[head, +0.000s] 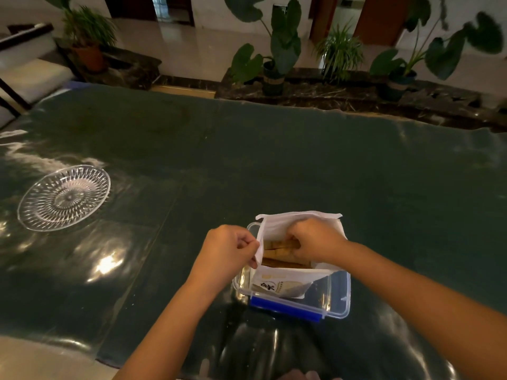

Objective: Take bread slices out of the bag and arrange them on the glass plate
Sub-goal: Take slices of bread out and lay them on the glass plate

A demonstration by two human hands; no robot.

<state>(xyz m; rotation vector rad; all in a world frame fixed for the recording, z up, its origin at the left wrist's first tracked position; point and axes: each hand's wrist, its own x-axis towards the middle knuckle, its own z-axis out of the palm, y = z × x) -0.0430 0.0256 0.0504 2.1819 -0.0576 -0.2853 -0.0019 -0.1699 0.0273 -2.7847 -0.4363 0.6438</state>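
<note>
A white bread bag [285, 281] stands open inside a clear plastic box [340, 297] near the table's front. Brown bread slices [277, 253] show in the bag's mouth. My left hand [227, 250] pinches the bag's left edge and holds it open. My right hand [315, 239] reaches into the bag, its fingers closed on the top of a slice. The cut-glass plate [64, 197] lies far to the left on the table, with nothing on it.
The table is covered with a dark green glossy sheet [274, 160]. The box has a blue clip [285, 308] on its near side. Potted plants [279, 50] line a ledge beyond the table's far edge.
</note>
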